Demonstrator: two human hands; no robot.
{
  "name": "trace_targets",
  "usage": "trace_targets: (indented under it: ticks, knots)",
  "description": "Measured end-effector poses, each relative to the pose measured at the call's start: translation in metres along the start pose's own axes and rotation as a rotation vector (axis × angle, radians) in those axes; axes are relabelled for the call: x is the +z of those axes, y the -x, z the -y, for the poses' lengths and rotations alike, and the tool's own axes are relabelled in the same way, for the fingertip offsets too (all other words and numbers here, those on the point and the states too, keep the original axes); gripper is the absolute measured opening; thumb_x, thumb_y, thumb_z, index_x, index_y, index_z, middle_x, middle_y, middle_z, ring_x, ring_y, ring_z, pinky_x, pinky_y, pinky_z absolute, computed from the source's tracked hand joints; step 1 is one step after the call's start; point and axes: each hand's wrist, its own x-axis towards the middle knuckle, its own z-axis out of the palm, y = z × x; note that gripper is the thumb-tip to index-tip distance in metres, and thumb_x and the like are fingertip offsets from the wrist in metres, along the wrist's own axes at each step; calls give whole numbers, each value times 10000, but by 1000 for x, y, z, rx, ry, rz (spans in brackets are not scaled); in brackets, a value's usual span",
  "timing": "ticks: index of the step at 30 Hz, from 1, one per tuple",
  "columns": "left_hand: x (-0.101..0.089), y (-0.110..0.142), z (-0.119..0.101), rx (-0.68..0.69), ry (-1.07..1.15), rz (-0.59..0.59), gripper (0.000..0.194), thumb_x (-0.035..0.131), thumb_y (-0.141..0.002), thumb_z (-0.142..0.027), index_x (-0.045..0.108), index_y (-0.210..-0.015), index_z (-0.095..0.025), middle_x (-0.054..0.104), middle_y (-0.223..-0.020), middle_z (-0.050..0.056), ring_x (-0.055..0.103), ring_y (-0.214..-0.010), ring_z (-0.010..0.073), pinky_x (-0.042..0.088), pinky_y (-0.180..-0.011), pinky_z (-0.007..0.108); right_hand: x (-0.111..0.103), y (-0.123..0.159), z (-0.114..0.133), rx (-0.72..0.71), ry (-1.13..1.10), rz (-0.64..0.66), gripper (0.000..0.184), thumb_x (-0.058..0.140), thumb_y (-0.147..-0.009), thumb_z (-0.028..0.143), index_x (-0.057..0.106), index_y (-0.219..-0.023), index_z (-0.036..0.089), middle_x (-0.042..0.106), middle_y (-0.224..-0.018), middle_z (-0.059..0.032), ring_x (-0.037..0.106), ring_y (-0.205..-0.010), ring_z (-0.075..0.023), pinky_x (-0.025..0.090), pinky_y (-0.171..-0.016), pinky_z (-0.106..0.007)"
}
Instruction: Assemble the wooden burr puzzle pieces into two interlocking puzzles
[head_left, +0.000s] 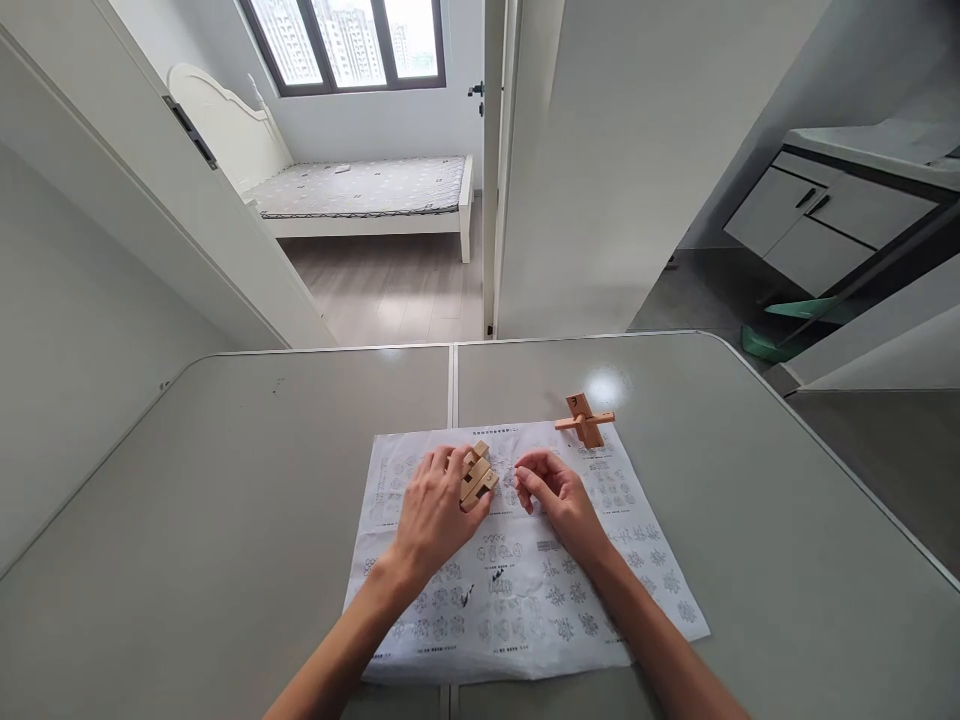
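left hand (433, 505): nearer, thumb and fingers around wooden blocks (474, 482) over printed sheet (540, 655), long axis slanting away rightward | right hand (564, 505): just right of them, fingers curled, cannot tell if pinching anything

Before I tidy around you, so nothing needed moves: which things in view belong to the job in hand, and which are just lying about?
Job: pale wooden blocks at the left hand; white printed sheet; probably the brown wooden cross at its corner.
Lying about, seemingly: green object on the floor.
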Motion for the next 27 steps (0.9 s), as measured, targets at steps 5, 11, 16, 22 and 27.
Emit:
trace_targets:
  ticks: [5, 11, 16, 22, 27]
  knots:
    - [-3, 5, 0, 37, 111, 123, 781, 865, -754, -478, 455, -1394, -299, 593, -1271, 92, 666, -1059, 311, 575, -903, 482, 5, 2, -2, -52, 213, 13, 167, 637, -993, 387, 634, -994, 220, 639, -815, -9, 582, -676, -162, 492, -642, -305]
    - [-19, 10, 11, 47, 260, 356, 1044, 871, -752, -463, 257, -1578, -283, 662, -1053, 31, 683, -977, 280, 557, -911, 463, 10, 5, -3, -274, 583, -2, 193, 635, -942, 243, 617, -1134, 238, 638, -1069, -74, 613, -938, -238, 531, -831, -379]
    - [-29, 6, 22, 135, 309, 402, 916, 748, -822, -272, 256, -1592, -321, 636, -1113, 36, 667, -927, 221, 565, -900, 410, 3, 7, 2, -318, 737, 139, 566, 771, -854, 280, 514, -1358, 267, 531, -1312, -124, 552, -1227, -316, 512, -1044, -478]
    - [-24, -9, 27, 182, 305, 351, 812, 711, -775, -160, 417, -1515, -323, 478, -1440, 109, 589, -1242, 285, 544, -1047, 455, -8, 8, 3, -353, 827, 244, 958, 968, -638, 431, 395, -1391, 282, 453, -1350, -137, 493, -1283, -361, 519, -1058, -523]
    - [-19, -23, 28, 273, 306, 391, 879, 760, -716, -126, 463, -1501, -387, 411, -1489, 92, 469, -1371, 320, 474, -1144, 521, -7, 9, -2, -370, 869, 259, 897, 937, -659, 313, 366, -1351, 298, 456, -1315, -126, 543, -1196, -340, 575, -944, -500]
